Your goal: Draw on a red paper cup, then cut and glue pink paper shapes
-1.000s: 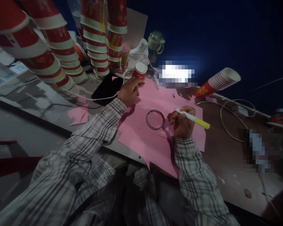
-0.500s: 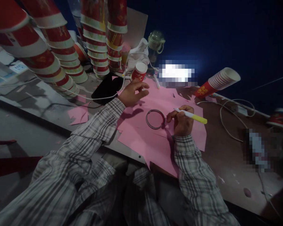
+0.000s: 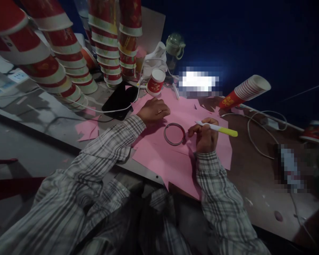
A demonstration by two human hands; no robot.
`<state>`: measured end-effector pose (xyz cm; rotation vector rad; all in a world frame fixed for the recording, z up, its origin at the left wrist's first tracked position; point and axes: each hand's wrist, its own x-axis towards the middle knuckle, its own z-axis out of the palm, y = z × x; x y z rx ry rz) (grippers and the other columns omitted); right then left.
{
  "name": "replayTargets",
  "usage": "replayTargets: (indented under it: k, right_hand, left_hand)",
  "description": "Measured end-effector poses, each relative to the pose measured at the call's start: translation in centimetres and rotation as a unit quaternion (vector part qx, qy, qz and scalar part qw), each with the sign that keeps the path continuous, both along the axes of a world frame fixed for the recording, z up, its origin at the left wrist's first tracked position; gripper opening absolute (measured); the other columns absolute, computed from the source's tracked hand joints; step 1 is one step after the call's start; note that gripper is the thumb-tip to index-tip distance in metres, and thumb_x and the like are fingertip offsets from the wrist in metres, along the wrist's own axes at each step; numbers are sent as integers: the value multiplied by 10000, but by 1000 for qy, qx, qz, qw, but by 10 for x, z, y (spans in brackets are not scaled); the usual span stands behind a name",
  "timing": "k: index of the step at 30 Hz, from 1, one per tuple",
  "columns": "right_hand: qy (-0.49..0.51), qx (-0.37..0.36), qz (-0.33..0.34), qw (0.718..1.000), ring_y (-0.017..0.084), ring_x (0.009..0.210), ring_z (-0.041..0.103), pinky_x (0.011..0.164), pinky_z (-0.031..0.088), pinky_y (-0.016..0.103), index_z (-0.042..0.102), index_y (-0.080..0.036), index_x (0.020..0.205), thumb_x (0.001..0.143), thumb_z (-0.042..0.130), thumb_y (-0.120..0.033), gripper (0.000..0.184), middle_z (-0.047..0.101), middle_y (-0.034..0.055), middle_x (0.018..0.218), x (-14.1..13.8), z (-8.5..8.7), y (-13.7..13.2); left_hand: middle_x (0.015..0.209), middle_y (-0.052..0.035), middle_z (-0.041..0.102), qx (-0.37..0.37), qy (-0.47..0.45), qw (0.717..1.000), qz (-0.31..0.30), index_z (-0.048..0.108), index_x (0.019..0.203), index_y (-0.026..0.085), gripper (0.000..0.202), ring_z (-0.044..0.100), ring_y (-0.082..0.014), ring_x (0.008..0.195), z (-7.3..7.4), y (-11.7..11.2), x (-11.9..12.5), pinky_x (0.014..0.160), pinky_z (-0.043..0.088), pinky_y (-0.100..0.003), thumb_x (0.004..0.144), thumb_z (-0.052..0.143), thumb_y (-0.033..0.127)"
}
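On matte pink paper [image 3: 172, 164] lies a thin grey-brown circular ring [image 3: 174, 144]. Just right of the ring, your right hand [image 3: 206, 137] grips a slim white-and-yellow pen [image 3: 216, 127]. Beyond it, leftward, your left hand [image 3: 152, 111] is loosely open; farther stands a red-and-white paper cup [image 3: 155, 83].

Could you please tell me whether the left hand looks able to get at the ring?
Probably yes: the left hand is close by and appears to hold nothing, and only pink paper shows between it and the ring.
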<state>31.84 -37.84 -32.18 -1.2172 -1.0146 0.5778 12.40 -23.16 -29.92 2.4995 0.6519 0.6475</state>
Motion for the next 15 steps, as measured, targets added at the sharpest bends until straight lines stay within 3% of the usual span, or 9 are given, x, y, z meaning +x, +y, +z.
replayTargets:
  k: [5, 7, 8, 9, 11, 13, 15]
  right_hand:
    - [-20, 32, 4, 999, 133, 392, 548, 485, 426, 296, 414, -253, 928, 871, 528, -636, 403, 538, -108, 494, 1, -3, 1]
    - [-15, 37, 2, 999, 136, 390, 546, 470, 420, 295, 418, -254, 930, 879, 529, -617, 383, 543, -102, 499, 2, -3, 1]
    - [-13, 40, -1, 999, 137, 391, 545, 464, 415, 292, 420, -253, 934, 885, 528, -605, 372, 550, -98, 500, 2, -3, 2]
    - [-10, 43, -2, 999, 137, 392, 544, 459, 409, 287, 421, -252, 938, 888, 529, -596, 364, 553, -96, 500, 2, -3, 2]
    - [-8, 47, 0, 999, 136, 389, 536, 448, 401, 278, 419, -251, 943, 887, 532, -593, 364, 547, -98, 491, 1, -2, 2]
    - [-7, 42, 4, 999, 135, 385, 526, 447, 406, 275, 415, -253, 946, 885, 527, -602, 372, 536, -101, 488, 0, -1, 1]
    - [-8, 28, 3, 1000, 132, 392, 527, 453, 416, 276, 410, -254, 945, 886, 522, -604, 372, 536, -100, 505, -2, -1, 1]
  left_hand:
    - [1032, -92, 728, 30, 111, 992, 56, 699, 1150, 194, 344, 617, -268, 1011, -10, -4, 2, 989, 407, -489, 913, 491, 332]
    - [1143, -149, 689, 44, 100, 987, 117, 642, 1246, 148, 397, 558, -335, 1154, -7, -6, -2, 1070, 286, -617, 913, 459, 263]
    - [1291, -182, 615, 58, 82, 981, 167, 579, 1323, 130, 442, 472, -367, 1275, -4, -6, -4, 1107, 184, -665, 919, 433, 235]
    - [1383, -173, 556, 79, 52, 972, 215, 555, 1347, 151, 468, 422, -374, 1328, 0, -6, -7, 1128, 144, -666, 893, 482, 237]
    - [1454, -140, 502, 103, -9, 959, 262, 556, 1334, 173, 467, 405, -344, 1356, 8, -5, -10, 1146, 206, -595, 873, 520, 237]
    - [1346, -127, 588, 100, -44, 968, 224, 617, 1240, 164, 381, 492, -290, 1276, 12, -5, -10, 1112, 324, -497, 884, 509, 246]
    - [1189, -111, 675, 55, -38, 991, 114, 663, 1133, 162, 307, 582, -243, 1162, 11, -8, -6, 1058, 398, -424, 909, 463, 225]
